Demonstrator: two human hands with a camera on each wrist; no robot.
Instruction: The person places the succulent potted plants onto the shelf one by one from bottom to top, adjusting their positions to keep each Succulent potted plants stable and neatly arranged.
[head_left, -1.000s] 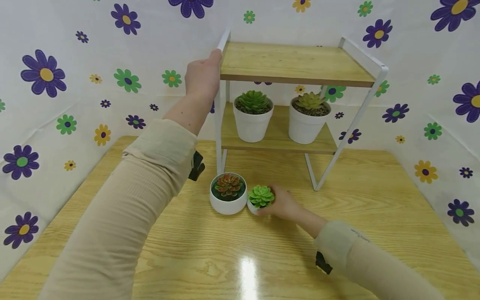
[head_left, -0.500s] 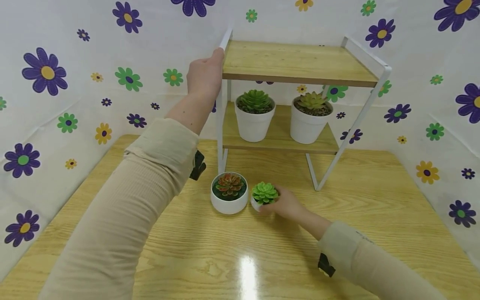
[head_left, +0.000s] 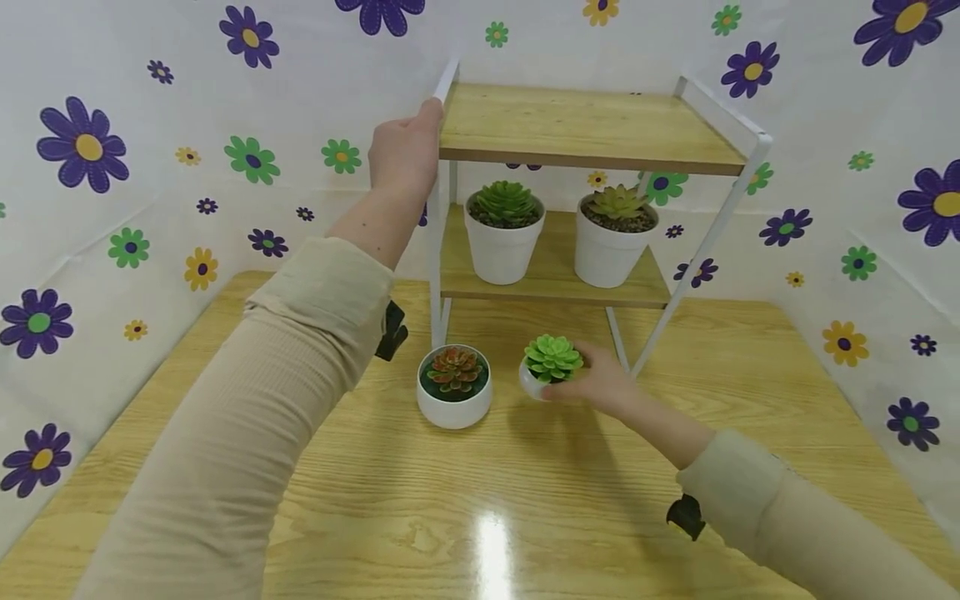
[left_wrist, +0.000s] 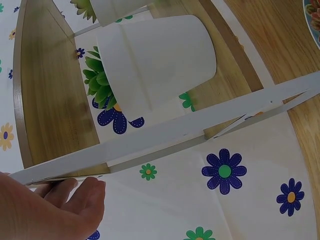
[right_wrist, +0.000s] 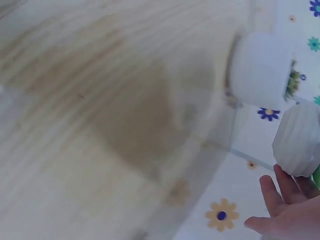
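Observation:
My left hand point(head_left: 405, 154) grips the upper left side of a two-tier shelf point(head_left: 577, 125) with wooden boards and a white metal frame. In the left wrist view, its fingers point(left_wrist: 92, 197) lie against the frame's bar. With my right hand point(head_left: 603, 382) I hold a small bright green succulent point(head_left: 553, 358) in a white pot point(head_left: 532, 382), raised off the table. The right wrist view shows that ribbed pot point(right_wrist: 298, 142) tilted at the fingertips. To its left, a reddish succulent point(head_left: 455, 371) in a round white bowl point(head_left: 454, 412) stands on the table.
Two taller white pots with succulents, a left pot point(head_left: 502, 250) and a right pot point(head_left: 611, 254), stand on the shelf's lower board. The wooden table point(head_left: 405, 517) is backed by a flower-printed white sheet point(head_left: 172, 175).
My right hand has lifted the small succulent off the table and moved it right and toward the shelf, away from the round bowl. My left hand stays on the shelf.

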